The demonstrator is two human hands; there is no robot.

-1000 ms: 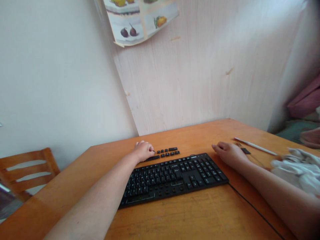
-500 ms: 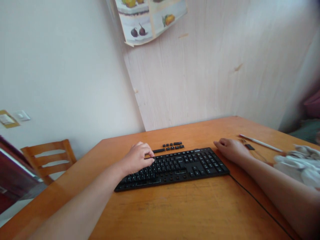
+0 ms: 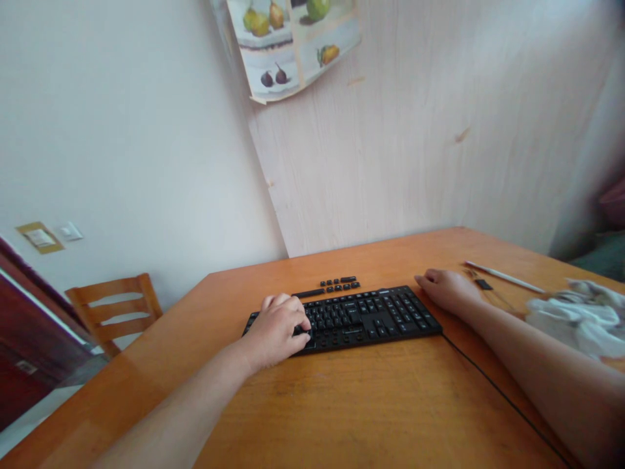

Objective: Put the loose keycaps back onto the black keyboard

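Note:
A black keyboard [image 3: 375, 322] lies on the wooden table, with some keycaps off along its near row. Over its left part is my left hand [image 3: 280, 326], fingers curled and thumb bent in at the near row of keys. Anything between thumb and forefinger is too small and dark to make out. My right hand [image 3: 446, 290] rests loosely closed on the table, just past the keyboard's right end, with no object showing in it. Behind the keyboard, several loose small keycaps [image 3: 336, 288] sit in two rows beside a long black keycap [image 3: 308, 294].
To the right lie a white pencil-like stick [image 3: 505, 277], a small dark item [image 3: 483, 284] and a crumpled whitish cloth [image 3: 581, 316]. The keyboard cable [image 3: 498, 391] runs toward the near right, beside my right forearm. A wooden chair [image 3: 117, 309] stands at left.
My left hand has come down and nearer over the keyboard, from the upper rows to the near row. The keyboard's near left corner is now covered. My right hand stays where it was.

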